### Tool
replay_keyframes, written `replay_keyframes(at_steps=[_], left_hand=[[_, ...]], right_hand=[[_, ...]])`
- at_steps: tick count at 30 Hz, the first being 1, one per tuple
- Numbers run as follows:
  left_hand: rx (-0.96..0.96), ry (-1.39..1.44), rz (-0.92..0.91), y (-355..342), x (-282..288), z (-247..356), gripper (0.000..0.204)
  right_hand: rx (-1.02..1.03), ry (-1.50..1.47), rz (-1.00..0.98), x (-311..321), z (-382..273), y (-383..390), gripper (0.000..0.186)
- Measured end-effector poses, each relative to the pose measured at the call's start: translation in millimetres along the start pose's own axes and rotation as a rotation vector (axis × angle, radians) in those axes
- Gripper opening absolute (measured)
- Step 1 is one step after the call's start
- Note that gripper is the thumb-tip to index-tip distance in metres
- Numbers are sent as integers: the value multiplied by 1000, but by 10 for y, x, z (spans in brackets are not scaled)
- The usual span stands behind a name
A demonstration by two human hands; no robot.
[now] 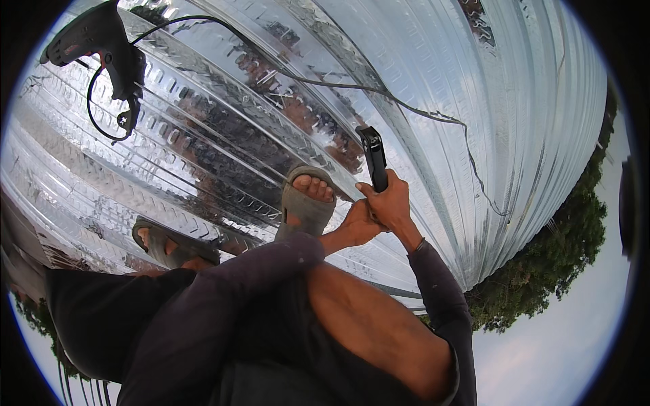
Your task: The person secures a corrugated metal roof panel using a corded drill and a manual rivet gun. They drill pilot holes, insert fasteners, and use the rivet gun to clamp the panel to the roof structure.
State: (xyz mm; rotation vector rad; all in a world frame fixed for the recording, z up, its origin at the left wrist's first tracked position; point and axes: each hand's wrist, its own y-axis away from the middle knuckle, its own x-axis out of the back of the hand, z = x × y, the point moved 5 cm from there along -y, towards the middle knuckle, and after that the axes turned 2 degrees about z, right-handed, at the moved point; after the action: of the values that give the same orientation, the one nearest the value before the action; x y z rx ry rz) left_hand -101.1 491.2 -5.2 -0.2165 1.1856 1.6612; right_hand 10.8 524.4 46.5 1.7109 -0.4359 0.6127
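Observation:
My right hand (pixel 394 201) is closed round the grip of a black hand tool (pixel 374 159), whose narrow, slotted head points up and away from me. Close against it, my left hand (pixel 359 224) has its fingers curled in at the base of the right hand. What the left fingers hold, if anything, is hidden. Both hands are above shiny corrugated metal sheets (pixel 433 155), just right of my sandalled foot (pixel 306 203).
A dark power drill (pixel 95 47) lies on the metal at the far left. Its black cable (pixel 325 84) runs rightward across the ridges. My other sandalled foot (pixel 172 245) stands at left. Green trees (pixel 542 271) and sky show beyond the sheets' right edge.

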Motion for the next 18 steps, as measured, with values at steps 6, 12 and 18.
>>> replay_keyframes(at_steps=[6,12,18], left_hand=[[76,-167,-184,343,-76,933,48],[356,-104,-356,618,45,1766,38],[91,-735,-342,1183,1172,2750,60]], right_hand=[[-140,-268,-42,1505,-357,675,35],[-211,-591,-65,1881,-578,929,33],[-100,-669,-82,1419,-1390,1113,30]])
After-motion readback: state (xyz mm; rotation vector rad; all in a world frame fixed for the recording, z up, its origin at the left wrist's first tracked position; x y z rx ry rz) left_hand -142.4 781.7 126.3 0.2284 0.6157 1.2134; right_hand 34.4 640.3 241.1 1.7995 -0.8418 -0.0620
